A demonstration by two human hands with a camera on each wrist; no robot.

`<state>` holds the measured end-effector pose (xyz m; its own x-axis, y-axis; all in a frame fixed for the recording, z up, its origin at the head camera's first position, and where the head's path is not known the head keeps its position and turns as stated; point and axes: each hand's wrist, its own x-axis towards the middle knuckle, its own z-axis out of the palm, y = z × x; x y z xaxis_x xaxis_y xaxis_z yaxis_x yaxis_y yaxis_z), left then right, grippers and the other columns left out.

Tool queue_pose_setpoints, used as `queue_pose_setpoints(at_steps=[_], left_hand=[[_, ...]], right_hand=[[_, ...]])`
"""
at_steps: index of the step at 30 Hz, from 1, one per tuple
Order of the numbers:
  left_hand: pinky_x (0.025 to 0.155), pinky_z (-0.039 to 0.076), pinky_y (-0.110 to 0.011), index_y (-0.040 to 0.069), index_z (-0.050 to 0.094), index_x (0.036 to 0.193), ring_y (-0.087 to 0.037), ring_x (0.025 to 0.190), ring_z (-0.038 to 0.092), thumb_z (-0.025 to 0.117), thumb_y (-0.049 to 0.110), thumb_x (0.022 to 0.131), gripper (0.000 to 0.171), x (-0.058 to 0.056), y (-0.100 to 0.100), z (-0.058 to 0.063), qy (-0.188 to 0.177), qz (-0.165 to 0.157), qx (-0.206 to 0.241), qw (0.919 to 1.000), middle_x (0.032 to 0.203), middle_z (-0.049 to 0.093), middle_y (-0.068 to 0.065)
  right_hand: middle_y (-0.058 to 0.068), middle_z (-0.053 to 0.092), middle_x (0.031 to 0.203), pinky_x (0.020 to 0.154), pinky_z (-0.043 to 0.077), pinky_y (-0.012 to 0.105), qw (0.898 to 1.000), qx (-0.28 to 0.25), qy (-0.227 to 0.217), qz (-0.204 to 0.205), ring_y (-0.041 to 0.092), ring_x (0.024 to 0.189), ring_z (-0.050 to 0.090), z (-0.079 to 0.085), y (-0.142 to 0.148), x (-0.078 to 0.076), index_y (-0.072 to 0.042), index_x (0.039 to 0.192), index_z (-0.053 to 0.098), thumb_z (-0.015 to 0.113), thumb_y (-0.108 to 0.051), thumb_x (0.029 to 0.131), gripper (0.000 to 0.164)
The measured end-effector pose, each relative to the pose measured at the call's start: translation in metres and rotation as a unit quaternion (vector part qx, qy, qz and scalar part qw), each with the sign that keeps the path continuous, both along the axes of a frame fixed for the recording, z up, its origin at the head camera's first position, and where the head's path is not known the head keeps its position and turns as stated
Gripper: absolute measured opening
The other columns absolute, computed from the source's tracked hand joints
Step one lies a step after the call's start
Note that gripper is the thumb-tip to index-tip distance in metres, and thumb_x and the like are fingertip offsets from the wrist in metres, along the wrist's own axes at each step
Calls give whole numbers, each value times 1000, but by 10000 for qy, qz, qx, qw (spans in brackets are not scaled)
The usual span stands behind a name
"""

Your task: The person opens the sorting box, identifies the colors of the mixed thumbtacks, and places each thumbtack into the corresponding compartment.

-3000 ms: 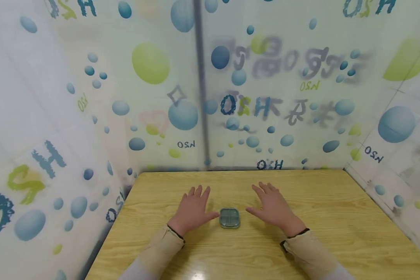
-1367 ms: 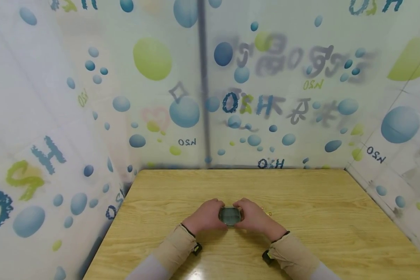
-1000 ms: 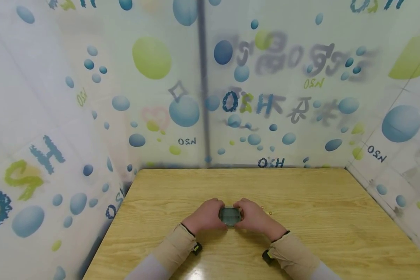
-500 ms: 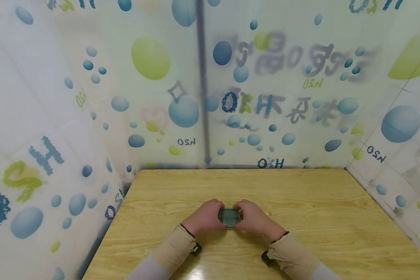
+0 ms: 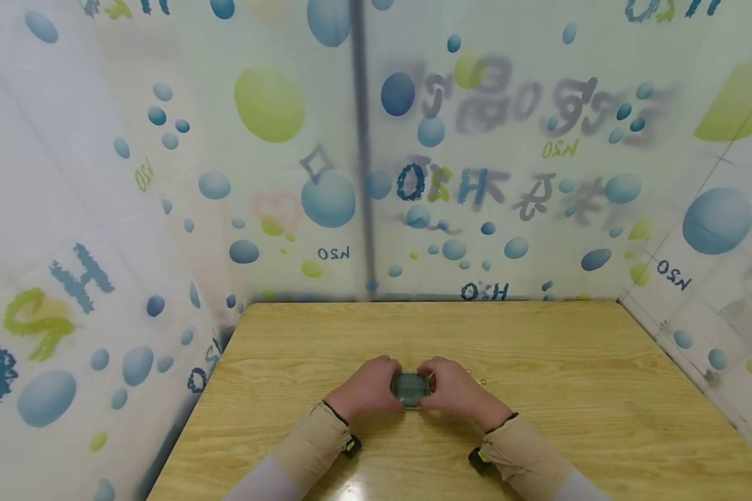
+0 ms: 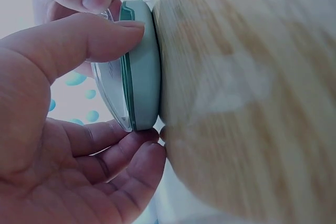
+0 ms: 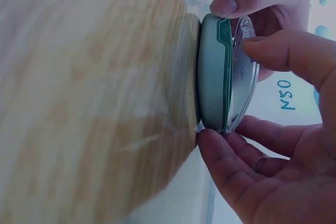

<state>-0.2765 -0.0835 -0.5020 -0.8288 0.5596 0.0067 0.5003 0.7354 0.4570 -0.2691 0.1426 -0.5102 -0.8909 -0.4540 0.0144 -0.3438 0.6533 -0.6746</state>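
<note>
A small pale green pill box with a clear lid sits on the wooden table between my hands, its base flat against the wood. My left hand grips its left side; in the left wrist view the left thumb lies across the green base and the fingers curl round the far end. My right hand holds the right side, its thumb at the edge of the clear lid. That lid stands slightly raised from the base along the thumb side.
Several tiny reddish-yellow rings lie on the wooden table just beyond my right hand. A curtain-like wall printed with bubbles stands behind the table's far edge.
Three seconds ago both hands were spread on either side of the pill box. They then closed in and took hold of it, and have stayed nearly still since.
</note>
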Motion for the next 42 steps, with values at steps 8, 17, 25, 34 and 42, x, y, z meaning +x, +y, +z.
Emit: queue_pose_setpoints(at_steps=[8,17,25,34,42], left_hand=[[76,53,-26,5,71,121,-9,82,56,95,23,76,54,-2,0,-1,7,-16,41,10000,103,66,-2],[82,55,-28,4,69,126,-11,87,58,95,23,74,61,-3,-2,-2,-141,45,162,9998,109,67,-4],[83,56,-30,4,69,126,-11,89,60,97,24,72,65,-5,-3,-6,-259,90,311,9991,111,68,-4],[77,53,-28,6,69,113,-9,83,56,100,26,68,58,-7,-3,-8,-291,188,364,9987,101,65,1],[82,56,-32,4,67,125,-13,91,62,101,26,69,69,-6,-3,-7,-522,291,446,9972,107,68,-3]], right_hand=[[9,72,113,80,59,38,9988,-281,-377,-114,18,96,67,5,4,-2,1,128,70,86,-22,86,51],[10,74,115,79,56,37,9960,-554,-658,-237,19,99,68,2,7,-6,0,128,71,78,-28,93,45],[16,72,129,90,64,41,9821,-1179,-1356,-560,26,109,74,-3,7,-10,0,131,70,62,-32,108,41],[14,74,118,88,64,39,9735,-1431,-1523,-928,20,101,72,-2,3,-9,2,126,72,57,-36,111,43],[15,73,105,81,65,37,9546,-1803,-1821,-1517,18,90,71,-3,0,-10,5,115,72,54,-38,111,47]])
